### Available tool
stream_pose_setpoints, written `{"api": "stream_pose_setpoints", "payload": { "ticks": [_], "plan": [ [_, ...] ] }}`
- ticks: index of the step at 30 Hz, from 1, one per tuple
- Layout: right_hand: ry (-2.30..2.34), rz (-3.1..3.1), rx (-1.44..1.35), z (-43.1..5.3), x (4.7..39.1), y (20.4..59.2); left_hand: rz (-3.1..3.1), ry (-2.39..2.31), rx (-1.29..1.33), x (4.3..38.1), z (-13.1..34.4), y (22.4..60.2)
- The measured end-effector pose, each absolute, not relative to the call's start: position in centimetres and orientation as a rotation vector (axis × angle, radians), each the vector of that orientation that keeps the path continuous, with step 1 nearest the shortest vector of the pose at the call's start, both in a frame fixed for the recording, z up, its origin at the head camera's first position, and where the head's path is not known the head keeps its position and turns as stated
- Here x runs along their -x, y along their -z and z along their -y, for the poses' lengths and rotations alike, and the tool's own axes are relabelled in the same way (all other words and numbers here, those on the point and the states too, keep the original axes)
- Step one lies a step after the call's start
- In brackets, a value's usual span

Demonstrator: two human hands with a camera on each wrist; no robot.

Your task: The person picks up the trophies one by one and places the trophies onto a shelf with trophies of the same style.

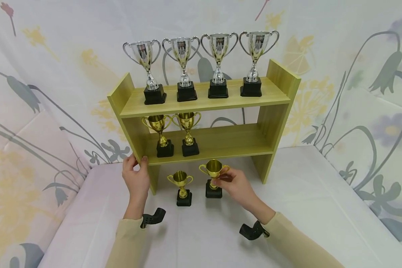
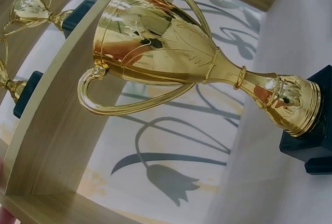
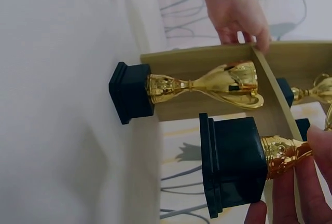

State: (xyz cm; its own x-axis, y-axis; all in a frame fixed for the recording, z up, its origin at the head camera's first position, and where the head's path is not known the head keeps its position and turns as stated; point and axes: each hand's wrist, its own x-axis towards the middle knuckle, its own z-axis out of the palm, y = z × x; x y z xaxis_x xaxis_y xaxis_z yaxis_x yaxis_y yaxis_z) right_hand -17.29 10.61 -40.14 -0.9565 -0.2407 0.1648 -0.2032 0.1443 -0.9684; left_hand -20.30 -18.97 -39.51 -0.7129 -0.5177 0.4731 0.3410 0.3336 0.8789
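Observation:
My right hand (image 1: 237, 189) pinches a gold trophy cup (image 1: 213, 168) by its stem, in front of the shelf. Its black base (image 3: 236, 162) shows large in the right wrist view, with the fingers (image 3: 311, 198) around the stem. To its left a second gold trophy cup (image 1: 181, 179) stands upright, and the left wrist view has this cup (image 2: 155, 42) close up. My left hand (image 1: 136, 180) grips the left side panel of the wooden shelf (image 1: 201, 160), thumb in front and fingers on the outer side.
Several silver trophies (image 1: 219, 52) line the top board. Two gold trophies (image 1: 187, 128) stand at the left of the middle board, with bare board (image 1: 234, 143) to their right. A white cloth (image 1: 201, 238) covers the table. Flower-patterned fabric (image 1: 338, 93) hangs behind.

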Motion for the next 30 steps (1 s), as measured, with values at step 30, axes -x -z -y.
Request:
{"api": "stream_pose_setpoints", "payload": {
  "ticks": [30],
  "plan": [
    [2.041, -2.372, 0.485, -11.3, 17.4, 38.3, 1.861, 1.492, -0.215, 20.3, 18.8, 39.2]
  ]
}}
